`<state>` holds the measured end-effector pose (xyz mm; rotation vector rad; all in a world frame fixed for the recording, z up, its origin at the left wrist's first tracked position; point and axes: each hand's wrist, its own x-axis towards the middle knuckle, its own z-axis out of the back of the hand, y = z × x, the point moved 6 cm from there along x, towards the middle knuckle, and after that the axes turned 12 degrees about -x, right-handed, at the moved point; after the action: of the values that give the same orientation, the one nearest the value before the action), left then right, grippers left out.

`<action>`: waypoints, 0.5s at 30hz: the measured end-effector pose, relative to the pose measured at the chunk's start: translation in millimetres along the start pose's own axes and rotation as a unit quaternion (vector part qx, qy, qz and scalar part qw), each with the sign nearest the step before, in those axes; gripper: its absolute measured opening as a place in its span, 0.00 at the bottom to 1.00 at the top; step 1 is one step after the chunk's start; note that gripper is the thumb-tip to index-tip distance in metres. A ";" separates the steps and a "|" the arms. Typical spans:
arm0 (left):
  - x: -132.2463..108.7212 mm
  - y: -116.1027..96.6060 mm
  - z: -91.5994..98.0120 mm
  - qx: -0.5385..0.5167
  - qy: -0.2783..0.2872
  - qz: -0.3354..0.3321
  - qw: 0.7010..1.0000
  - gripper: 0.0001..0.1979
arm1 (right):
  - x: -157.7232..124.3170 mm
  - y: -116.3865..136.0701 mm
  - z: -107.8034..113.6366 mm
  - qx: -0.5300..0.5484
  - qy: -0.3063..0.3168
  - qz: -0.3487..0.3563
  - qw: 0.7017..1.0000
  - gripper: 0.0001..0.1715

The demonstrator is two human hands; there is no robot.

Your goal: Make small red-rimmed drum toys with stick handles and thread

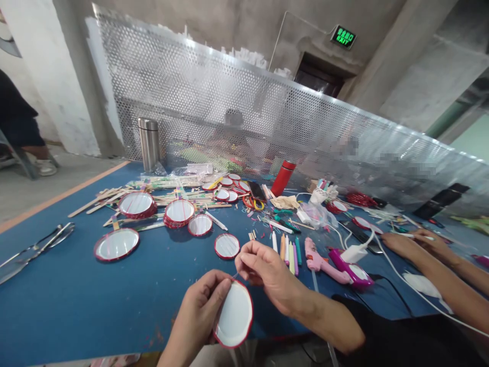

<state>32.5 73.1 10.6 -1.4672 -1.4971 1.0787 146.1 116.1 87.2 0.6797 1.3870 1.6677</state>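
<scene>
My left hand is closed around the edge of a round jar lid, white inside with a red rim, held tilted above the table's front edge. My right hand is at the lid's upper rim, thumb and fingers pinched together. A thin, pale bit shows between the two hands, too small to name. Just beyond them lies another jar lid. More red-rimmed lids, such as a large one and a stack, rest farther left.
Several coloured pens and a pink glue gun lie to the right, near a white charger with cables. Wooden sticks, a steel flask and a red bottle stand or lie behind. A co-worker's hands are at far right.
</scene>
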 end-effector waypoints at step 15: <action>-4.9 -10.9 2.1 0.089 -0.071 -0.083 0.990 0.14 | -39.2 -9.0 9.8 -0.212 -0.060 0.038 0.975 0.11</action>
<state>27.0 68.3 20.2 -1.1435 -1.5460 1.2017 176.0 87.6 84.9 0.5763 0.8862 1.8718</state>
